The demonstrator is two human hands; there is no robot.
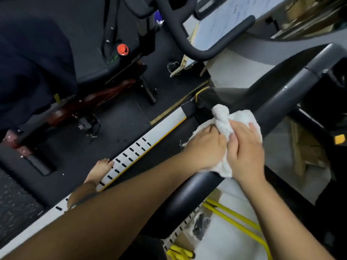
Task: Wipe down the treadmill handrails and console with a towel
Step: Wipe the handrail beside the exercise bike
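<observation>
Both hands, left hand (205,147) and right hand (244,147), clasp the towel (223,117) around the handrail (281,102), whose length runs ahead and rightward, beyond the right hand.

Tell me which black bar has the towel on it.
The thick handrail running diagonally lower-centre to upper right. The towel wraps it, under both hands. The thinner curved bar at top centre is bare.
</observation>
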